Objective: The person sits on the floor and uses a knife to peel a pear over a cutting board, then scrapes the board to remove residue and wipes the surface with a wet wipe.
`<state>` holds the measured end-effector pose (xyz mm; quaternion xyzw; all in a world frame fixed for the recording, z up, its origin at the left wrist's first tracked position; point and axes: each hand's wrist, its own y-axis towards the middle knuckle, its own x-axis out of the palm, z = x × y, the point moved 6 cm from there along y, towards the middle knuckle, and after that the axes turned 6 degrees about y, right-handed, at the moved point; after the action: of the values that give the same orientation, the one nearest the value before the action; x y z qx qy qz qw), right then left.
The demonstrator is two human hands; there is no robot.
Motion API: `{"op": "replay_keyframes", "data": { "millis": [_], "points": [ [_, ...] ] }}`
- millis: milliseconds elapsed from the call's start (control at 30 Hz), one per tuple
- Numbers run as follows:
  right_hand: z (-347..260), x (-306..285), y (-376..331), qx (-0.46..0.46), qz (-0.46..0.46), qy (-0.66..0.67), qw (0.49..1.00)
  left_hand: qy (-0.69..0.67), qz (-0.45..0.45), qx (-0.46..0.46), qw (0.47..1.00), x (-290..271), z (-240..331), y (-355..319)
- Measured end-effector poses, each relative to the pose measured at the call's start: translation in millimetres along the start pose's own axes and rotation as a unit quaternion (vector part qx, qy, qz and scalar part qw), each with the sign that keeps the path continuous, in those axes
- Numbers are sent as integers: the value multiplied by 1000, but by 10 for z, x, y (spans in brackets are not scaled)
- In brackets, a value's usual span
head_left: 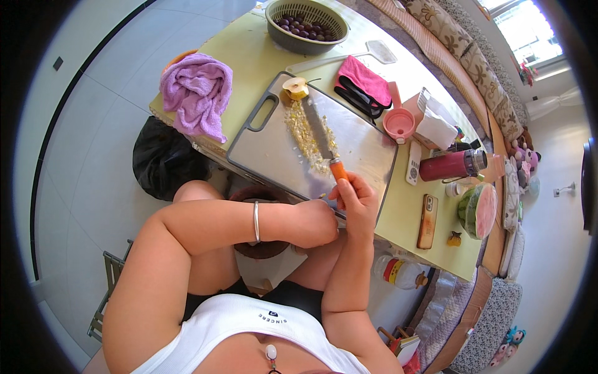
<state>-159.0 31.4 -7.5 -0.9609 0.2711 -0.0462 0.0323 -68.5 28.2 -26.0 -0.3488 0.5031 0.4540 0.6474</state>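
My right hand (358, 198) grips the orange handle of a kitchen knife (319, 131), and its blade points away across the cutting board (255, 148). Finely chopped pale yellow bits (304, 140) lie in a strip on both sides of the blade. At the far end of the blade rests a cut half of a yellow-skinned fruit (296, 88), pale flesh showing and a stem to its right. My left hand (316, 223), below the board's near edge, is curled closed beside my right wrist. Its fingers are mostly hidden, so anything in them cannot be made out.
A colander of dark round fruit (306, 25) stands at the back. Left is a purple towel (198, 93); right are a pink cloth (364, 82), tissue box (433, 121), flask (451, 164), phone (427, 221) and cut watermelon (478, 210). A brown bin (261, 250) sits between my knees.
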Motion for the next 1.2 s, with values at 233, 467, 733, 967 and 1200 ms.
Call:
{"op": "replay_keyframes", "data": {
  "millis": [233, 467, 733, 967, 1200],
  "points": [
    [-73, -41, -20, -41, 12, 33, 999, 6, 32, 7, 999, 16, 2, 4],
    [103, 32, 46, 55, 0, -50, 997, 15, 46, 15, 999, 172, -2, 33],
    [94, 23, 42, 52, 2, -70, 996, 9, 23, 17, 1000, 152, 5, 37],
    [83, 48, 31, 50, 3, -71, 996, 27, 49, 22, 998, 210, 2, 52],
    [67, 59, 22, 44, -3, -78, 996, 23, 51, 20, 998, 146, 0, 41]
  ]
}}
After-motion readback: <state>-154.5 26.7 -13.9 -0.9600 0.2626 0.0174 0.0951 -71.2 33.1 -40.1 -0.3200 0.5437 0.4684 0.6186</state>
